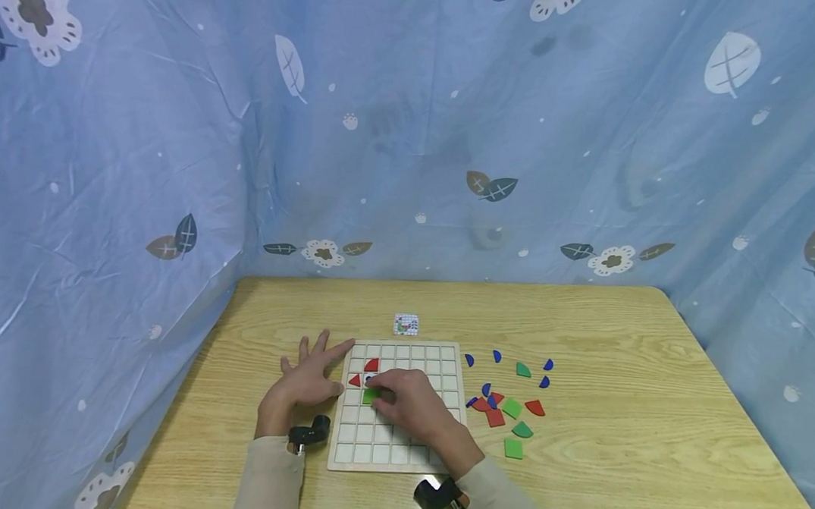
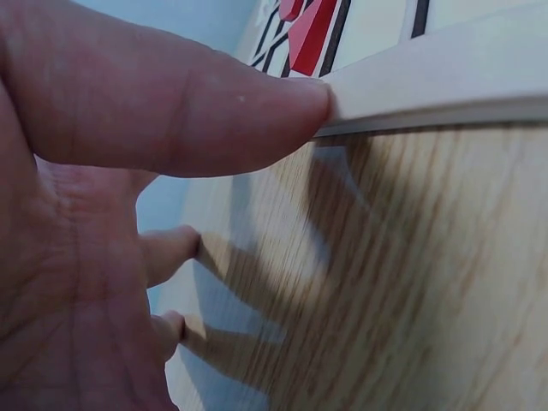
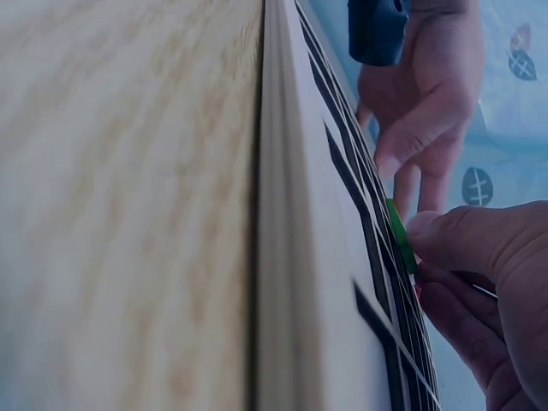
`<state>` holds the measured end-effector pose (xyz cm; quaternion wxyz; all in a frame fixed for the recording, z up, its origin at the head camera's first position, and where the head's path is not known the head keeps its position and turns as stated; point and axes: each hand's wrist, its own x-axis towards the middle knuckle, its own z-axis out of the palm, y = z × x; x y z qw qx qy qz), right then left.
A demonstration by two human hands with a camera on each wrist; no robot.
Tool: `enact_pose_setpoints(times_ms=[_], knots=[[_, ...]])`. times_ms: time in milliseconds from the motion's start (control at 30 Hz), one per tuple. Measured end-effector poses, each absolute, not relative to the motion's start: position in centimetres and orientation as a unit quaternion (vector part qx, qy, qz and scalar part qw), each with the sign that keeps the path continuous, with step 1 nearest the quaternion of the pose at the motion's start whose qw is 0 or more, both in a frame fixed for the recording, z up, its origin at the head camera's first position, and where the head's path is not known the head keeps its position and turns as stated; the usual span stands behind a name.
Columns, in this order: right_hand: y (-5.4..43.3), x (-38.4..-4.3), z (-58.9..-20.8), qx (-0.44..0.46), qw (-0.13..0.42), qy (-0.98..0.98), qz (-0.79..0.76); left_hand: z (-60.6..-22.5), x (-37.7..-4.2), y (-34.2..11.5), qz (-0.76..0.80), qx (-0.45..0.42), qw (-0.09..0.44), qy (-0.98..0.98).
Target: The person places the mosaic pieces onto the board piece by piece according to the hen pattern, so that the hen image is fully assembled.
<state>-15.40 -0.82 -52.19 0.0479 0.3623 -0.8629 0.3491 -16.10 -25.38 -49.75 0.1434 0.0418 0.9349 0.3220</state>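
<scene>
The wooden grid board (image 1: 354, 453) lies flat on the table. My left hand (image 1: 306, 379) rests left of it, fingers spread on the tabletop. In the left wrist view its thumb (image 2: 257, 128) presses against the board's edge. My right hand (image 1: 414, 407) reaches over the board with bent fingers, index fingertip right at a small blue piece (image 1: 369, 378). Its thumb is close to a green square (image 1: 370, 396), which shows beside the thumb in the right wrist view. I cannot tell whether the fingers pinch the blue piece. A red triangle (image 1: 355, 380) and a red quarter circle (image 1: 371, 364) sit in nearby cells.
Right of the board lie loose pieces: several blue half circles (image 1: 544, 382), green quarter circles (image 1: 522, 429), green squares (image 1: 513, 448), a red square (image 1: 495, 418) and other red pieces. A small printed pattern card (image 1: 407, 324) lies behind the board. A blue curtain (image 1: 413, 133) surrounds the table.
</scene>
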Motion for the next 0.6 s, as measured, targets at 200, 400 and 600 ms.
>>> enact_pose_setpoints(times_ms=[200, 400, 600], knots=[[-1.21, -15.42, -52.27, 0.376, 0.061, -0.849, 0.366, -49.81, -16.07, -25.43, 0.32, 0.041, 0.142, 0.936], [-1.51, -15.37, -52.27, 0.377, 0.053, -0.853, 0.358, -49.92, -16.12, -25.41, 0.321, 0.042, 0.142, 0.935], [-1.39, -15.34, -52.14, 0.387, 0.035, -0.844, 0.371, -49.96, -16.15, -25.41, 0.319, 0.038, 0.142, 0.936]])
